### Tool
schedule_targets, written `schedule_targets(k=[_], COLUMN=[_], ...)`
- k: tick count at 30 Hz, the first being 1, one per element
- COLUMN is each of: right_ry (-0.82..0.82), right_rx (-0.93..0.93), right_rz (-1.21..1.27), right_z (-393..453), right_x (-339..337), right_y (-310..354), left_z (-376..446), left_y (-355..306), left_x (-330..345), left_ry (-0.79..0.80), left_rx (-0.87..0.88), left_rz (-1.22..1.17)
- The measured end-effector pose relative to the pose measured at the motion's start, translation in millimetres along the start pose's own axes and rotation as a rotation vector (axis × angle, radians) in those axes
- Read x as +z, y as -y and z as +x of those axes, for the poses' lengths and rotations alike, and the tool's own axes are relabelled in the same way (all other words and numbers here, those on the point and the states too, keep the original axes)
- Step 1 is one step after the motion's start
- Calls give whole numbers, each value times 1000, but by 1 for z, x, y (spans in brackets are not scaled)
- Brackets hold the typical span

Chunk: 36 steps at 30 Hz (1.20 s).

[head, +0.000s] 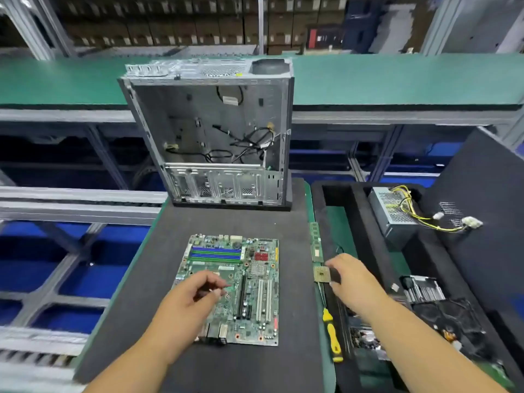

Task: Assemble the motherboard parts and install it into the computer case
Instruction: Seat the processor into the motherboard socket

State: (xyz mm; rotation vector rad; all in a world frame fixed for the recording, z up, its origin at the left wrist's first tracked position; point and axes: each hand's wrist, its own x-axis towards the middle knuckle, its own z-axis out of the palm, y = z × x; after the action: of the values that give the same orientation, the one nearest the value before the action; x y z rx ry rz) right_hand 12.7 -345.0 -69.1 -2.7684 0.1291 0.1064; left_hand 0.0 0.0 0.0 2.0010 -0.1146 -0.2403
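Note:
A green motherboard (249, 285) lies flat on the dark mat (226, 364) in front of me. My left hand (195, 296) hovers over its left middle, fingers pinched around a thin metal lever near the socket. My right hand (351, 282) reaches right of the board, thumb and fingers around a square CPU chip (321, 274) at the mat's edge. An open, bare computer case (215, 131) stands upright behind the mat, loose black cables inside. A RAM stick (315, 242) lies just beyond the chip.
A yellow-handled screwdriver (331, 333) lies along the mat's right edge. The black foam tray (368, 236) on the right holds a power supply (397, 211) with yellow wires and a heatsink with fan (433, 296). A green conveyor (397, 80) runs behind the case.

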Motion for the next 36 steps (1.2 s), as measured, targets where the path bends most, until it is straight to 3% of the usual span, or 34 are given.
schedule_targets(k=[4, 16, 20, 23, 27, 30, 33, 36], right_ry=[91, 85, -17, -116, -169, -176, -148, -159], right_rx=[-99, -155, -127, -160, -336, -412, -430, -411], right_rz=[-62, -105, -47, 159, 441, 651, 746, 734], right_z=[7, 29, 26, 16, -4, -15, -17, -11], right_x=[13, 15, -2, -17, -33, -37, -32, -24], right_y=[-7, -18, -17, 1, 61, 111, 150, 175], left_z=[-3, -7, -7, -4, 5, 16, 27, 37], left_y=[6, -6, -10, -15, -25, -33, -38, -31], left_x=[2, 13, 18, 23, 33, 37, 28, 10], left_ry=[-55, -131, -97, -75, 7, 148, 238, 283], left_rx=[-29, -98, -127, -146, -196, -263, -310, -298], left_rz=[-35, -113, -120, -168, -334, -635, -946, -1021])
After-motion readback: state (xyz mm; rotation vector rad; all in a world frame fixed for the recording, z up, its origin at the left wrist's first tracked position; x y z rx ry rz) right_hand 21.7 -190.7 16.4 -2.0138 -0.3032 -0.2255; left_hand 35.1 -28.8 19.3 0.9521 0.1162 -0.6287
